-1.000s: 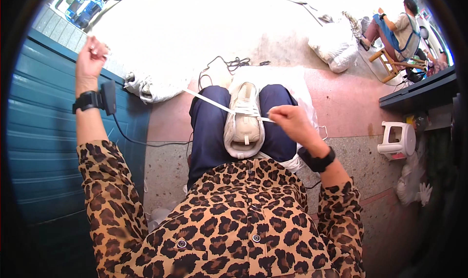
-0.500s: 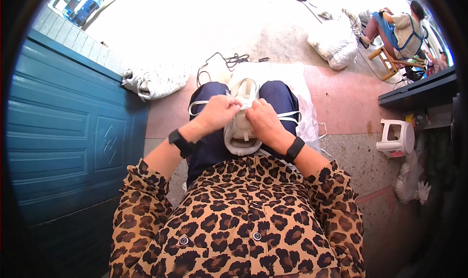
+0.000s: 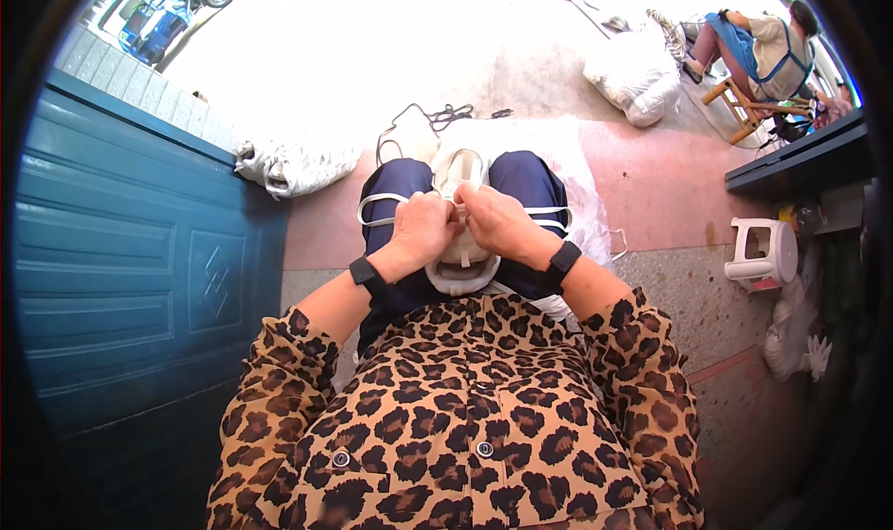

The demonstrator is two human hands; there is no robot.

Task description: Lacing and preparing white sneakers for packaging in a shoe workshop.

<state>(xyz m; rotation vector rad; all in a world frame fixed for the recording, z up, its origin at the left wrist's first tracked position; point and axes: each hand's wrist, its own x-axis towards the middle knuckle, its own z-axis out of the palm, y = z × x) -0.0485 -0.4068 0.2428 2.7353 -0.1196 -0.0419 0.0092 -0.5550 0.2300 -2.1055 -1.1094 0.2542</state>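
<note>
White is the colour of the shoe (image 3: 462, 216) that lies on the lap, between the two knees in dark blue trousers (image 3: 530, 181), with its toe pointing away from the person and its heel close to the leopard shirt (image 3: 465, 409). Both hands are close together on top of the shoe, over the part where the lace goes. The left hand (image 3: 420, 232) is curled shut on the lace, and the right hand (image 3: 498, 221) is pinched shut on it too, right beside the left one, so the fingers nearly touch. White lace (image 3: 381, 209) hangs out in loops on each side, one loop over the left thigh and more strands over the right thigh. It looks like the lacing step is in hand, with the lace being pushed or pulled through a hole near the middle of the shoe, though the fingers hide the hole itself. The next move likely calls for a small, careful pinch on the lace tip and a steady shoe, so it does not roll off the lap. A blue door (image 3: 130, 251) stands at the left. A white sack (image 3: 288, 165) lies on the floor past the left knee. A small white stool (image 3: 763, 251) sits at the right. Far off at the top right, another person (image 3: 767, 46) sits on a wooden chair.
</note>
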